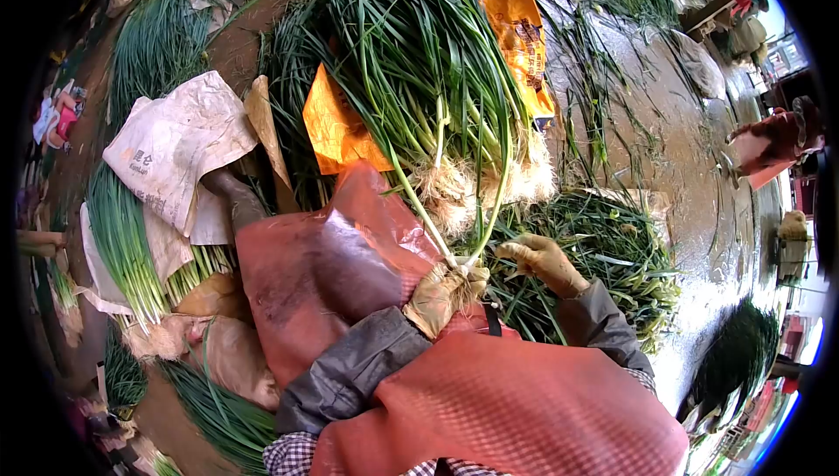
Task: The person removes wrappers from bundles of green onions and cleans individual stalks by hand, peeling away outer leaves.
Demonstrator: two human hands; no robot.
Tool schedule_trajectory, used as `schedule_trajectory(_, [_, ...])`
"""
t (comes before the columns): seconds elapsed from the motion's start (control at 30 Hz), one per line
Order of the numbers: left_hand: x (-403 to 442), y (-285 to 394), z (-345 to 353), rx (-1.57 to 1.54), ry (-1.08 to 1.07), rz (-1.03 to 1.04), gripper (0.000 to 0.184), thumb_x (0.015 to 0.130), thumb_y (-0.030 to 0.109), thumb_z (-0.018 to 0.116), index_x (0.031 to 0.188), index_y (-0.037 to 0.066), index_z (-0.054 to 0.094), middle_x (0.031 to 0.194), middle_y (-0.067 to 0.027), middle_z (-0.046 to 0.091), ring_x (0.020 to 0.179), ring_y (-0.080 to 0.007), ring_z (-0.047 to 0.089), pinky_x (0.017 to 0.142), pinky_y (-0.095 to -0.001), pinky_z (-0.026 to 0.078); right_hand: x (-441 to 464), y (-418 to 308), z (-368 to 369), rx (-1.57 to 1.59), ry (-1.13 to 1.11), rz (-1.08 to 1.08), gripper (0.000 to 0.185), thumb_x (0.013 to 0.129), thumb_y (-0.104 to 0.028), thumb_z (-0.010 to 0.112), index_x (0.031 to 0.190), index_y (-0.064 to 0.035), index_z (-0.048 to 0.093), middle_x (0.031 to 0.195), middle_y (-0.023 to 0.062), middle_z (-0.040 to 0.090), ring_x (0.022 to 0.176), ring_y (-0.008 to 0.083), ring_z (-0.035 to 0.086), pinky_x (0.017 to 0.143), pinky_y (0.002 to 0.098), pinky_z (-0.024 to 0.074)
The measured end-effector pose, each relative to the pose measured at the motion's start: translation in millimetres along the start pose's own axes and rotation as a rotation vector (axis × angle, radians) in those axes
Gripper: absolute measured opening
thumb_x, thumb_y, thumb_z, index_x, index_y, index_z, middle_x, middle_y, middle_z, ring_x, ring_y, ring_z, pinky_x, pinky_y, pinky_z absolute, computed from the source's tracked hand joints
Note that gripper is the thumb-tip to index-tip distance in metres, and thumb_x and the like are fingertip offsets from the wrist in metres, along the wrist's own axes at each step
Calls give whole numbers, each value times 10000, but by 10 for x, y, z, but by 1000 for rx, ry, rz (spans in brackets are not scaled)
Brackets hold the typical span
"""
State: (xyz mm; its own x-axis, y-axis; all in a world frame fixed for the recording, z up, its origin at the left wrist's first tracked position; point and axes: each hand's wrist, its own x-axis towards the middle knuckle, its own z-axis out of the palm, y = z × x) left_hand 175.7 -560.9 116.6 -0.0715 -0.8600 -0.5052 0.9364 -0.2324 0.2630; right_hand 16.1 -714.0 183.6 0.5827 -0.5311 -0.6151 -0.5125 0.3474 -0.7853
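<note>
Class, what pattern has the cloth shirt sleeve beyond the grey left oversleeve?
The cloth shirt sleeve is checked dark and white, clearest in the head view.

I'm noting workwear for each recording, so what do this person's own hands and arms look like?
The left hand and right hand both seem to wear wrinkled, stained, yellowish gloves. Loose, creased, dark grey sleeves with a slight sheen cover the forearms, and dark-and-white checked fabric shows beyond them. I see no cables or printed markings on either arm.
</note>
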Motion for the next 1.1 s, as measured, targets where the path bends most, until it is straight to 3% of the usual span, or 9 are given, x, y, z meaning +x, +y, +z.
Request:
schedule_trajectory(0.13, [19,-28,-39,-59,-71,-106,259,959,90,450,1203,17,495,1058,-106,613,898,-204,623,760,-281,549,250,13,488,233,-40,-22,292,915,-241,591,1061,12,610,823,7,627,660,82,532,569,246,442])
schedule_trajectory(0.23, [25,-25,-19,-59,11,-108,271,957,75,441,1213,12,500,1094,-92,596,953,-186,604,768,-284,546,147,-114,468,-602,106,-455,216,896,-192,621,828,11,653,676,17,593,615,80,531,524,271,427])
schedule_trajectory(0.33, [97,9,-35,-123,-27,-112,266,954,49,427,1204,-4,500,1089,-119,596,948,-213,613,787,-296,547,-3,-12,368,-431,60,-533,213,887,-166,628,755,0,652,663,10,579,577,90,510,516,276,418])
schedule_trajectory(0.37, [100,-3,-55,-148,-33,-115,264,953,40,422,1201,-10,499,1087,-128,596,946,-221,616,793,-301,547,-234,-350,393,-191,16,-114,158,869,-151,642,824,-1,649,656,3,579,582,107,503,539,276,438])
schedule_trajectory(0.43, [79,-47,-86,-194,-44,-128,262,951,22,413,1194,-21,499,1083,-146,596,943,-239,622,806,-309,547,-228,-322,384,-58,98,-55,177,860,-168,654,912,0,643,669,4,588,615,121,530,566,265,458])
schedule_trajectory(0.6, [52,-136,-50,130,-43,36,292,953,24,428,1245,27,429,1120,-89,570,975,-222,608,895,-350,510,-10,-76,364,-508,-101,-449,177,843,-160,657,941,-13,648,726,146,603,629,192,584,588,310,471])
schedule_trajectory(0.83, [-40,8,108,321,67,-13,179,945,72,489,1121,40,482,1092,-107,598,941,-202,627,819,-300,534,-261,-506,214,-223,74,-230,126,875,-134,641,916,-23,683,689,2,608,572,30,507,475,202,403])
schedule_trajectory(1.03, [100,-195,-70,183,-48,115,241,910,32,530,1145,13,478,1102,-144,598,924,-222,633,808,-306,542,303,-91,526,-899,-152,-716,184,827,-179,653,895,-9,650,754,125,636,613,199,595,577,306,487])
schedule_trajectory(1.1, [61,-132,-80,144,-67,120,278,908,24,529,1176,5,461,1108,-157,592,919,-232,635,808,-315,545,38,-348,345,-706,-308,-444,159,861,-182,615,863,-26,649,749,92,649,600,163,585,550,284,472])
